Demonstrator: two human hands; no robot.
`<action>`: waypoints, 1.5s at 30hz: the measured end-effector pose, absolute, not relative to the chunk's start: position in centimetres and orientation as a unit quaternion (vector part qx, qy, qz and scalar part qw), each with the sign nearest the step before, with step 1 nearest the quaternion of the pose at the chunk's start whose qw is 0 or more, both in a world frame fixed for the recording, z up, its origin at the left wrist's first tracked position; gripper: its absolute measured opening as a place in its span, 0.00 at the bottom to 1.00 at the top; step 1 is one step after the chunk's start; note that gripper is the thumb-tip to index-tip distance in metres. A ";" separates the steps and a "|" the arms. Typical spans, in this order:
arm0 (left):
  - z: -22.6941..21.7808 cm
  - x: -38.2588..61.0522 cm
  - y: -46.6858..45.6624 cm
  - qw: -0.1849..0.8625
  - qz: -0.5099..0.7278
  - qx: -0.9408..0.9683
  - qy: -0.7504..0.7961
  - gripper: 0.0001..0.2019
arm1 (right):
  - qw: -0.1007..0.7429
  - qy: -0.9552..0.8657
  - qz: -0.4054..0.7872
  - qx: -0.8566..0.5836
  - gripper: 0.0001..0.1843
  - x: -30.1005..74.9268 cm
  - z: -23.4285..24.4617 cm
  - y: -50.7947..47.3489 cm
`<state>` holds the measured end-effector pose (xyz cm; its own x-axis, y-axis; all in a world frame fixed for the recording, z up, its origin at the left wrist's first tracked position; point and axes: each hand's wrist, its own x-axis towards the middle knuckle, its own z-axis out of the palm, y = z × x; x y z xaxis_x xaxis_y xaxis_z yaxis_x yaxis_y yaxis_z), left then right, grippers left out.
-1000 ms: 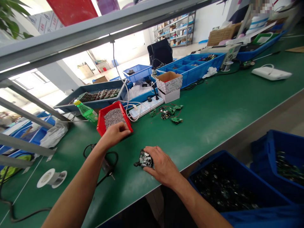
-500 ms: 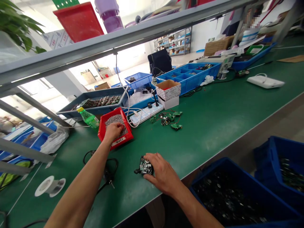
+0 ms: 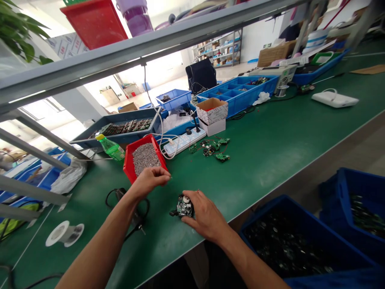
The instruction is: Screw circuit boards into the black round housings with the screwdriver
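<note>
Compared with half a second ago, the left hand [image 3: 150, 180] is lifted clear of the small metal pieces [image 3: 146, 156] and is now held at the near edge of the red bin [image 3: 128, 165]. Its grip is pinched together; whether a piece is caught in it cannot be told. The reach into the red bin is therefore judged to be over. The circuit assembly [image 3: 184, 206] is kept in place on the worktop [image 3: 255, 160], nearer than the red bin and to its right, with the grip of the right hand [image 3: 206, 212] clamped around its right side. No brand can be read: the print is too small on the green bottle [image 3: 112, 148], just left of the red bin, on the power strip [image 3: 185, 142], just right of it, and on the printed carton [image 3: 213, 114], farther right.
</note>
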<state>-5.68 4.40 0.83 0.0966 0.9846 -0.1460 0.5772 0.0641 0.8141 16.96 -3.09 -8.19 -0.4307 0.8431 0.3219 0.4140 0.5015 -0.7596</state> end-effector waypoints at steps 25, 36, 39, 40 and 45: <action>-0.4 -0.8 -0.4 0.309 0.029 0.763 0.566 0.03 | 0.359 -0.787 0.305 -0.398 0.36 16.9 -8.2 -3.1; 1.8 -6.6 6.2 0.108 0.136 0.687 0.706 0.13 | 0.353 -0.790 0.299 -0.403 0.38 17.0 -8.4 -3.1; 1.1 -10.0 10.1 0.037 0.135 0.635 0.759 0.14 | 0.347 -0.789 0.307 -0.404 0.37 17.0 -8.3 -3.1; 0.6 -10.8 11.1 0.036 0.128 0.628 0.767 0.14 | 0.346 -0.788 0.309 -0.404 0.36 17.0 -8.2 -3.1; -1.5 -12.4 13.3 0.041 0.113 0.616 0.778 0.09 | 0.350 -0.791 0.311 -0.394 0.35 17.0 -8.2 -3.1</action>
